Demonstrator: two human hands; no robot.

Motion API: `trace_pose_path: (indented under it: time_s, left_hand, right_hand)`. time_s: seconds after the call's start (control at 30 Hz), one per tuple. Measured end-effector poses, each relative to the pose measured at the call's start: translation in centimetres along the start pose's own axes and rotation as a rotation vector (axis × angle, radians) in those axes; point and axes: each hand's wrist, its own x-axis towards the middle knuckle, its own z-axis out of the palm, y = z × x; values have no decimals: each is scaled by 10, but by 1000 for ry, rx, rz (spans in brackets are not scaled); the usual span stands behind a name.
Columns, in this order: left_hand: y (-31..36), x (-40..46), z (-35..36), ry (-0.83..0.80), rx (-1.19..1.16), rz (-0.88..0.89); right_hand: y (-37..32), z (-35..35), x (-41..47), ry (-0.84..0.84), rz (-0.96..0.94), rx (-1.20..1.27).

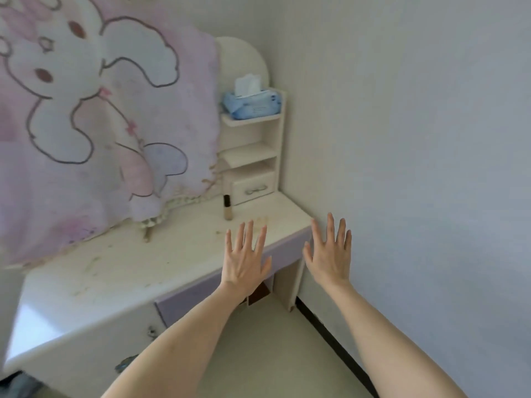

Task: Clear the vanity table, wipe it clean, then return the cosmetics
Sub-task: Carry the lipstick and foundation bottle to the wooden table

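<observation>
The white vanity table (120, 271) shows smudges and stains on its top. A slim cosmetic bottle (227, 207) with a dark cap stands upright near the back, in front of a small drawer (253, 189). Another small item (147, 234) lies under the edge of the pink blanket. My left hand (245, 257) hovers flat with fingers spread over the table's front right part, holding nothing. My right hand (329, 251) is also spread wide and empty, just past the table's right end, near the wall.
A pink rabbit-print blanket (94, 124) hangs over the mirror and drapes onto the tabletop. A blue tissue pack (253, 104) sits on the top shelf of the white shelf unit (253, 153). The wall (416, 139) bounds the right side. Pale floor (273, 354) lies below.
</observation>
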Motion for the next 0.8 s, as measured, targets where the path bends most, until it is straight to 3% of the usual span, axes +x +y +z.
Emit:
trace_pose_path:
  time_s: [0.13,0.33,0.5,0.63,0.8]
  left_hand:
    - [-43,24,29,-2,-11,-135]
    - [-86,55,69,-140,-98,-357]
    - [-127,59,99,-165,-79,-496]
    - [-173,55,126,-187,-66,-597]
    - [-240,50,164,-237,-179,-828]
  right_hand:
    - [-39,49,48,-61,-110,40]
    - [-105,113,106,-151,-316,86]
    - [-149,162,134,-232,-388,119]
    - [-167,203,151,-356,-318,163]
    - [-184,248,187,-474,-94,358]
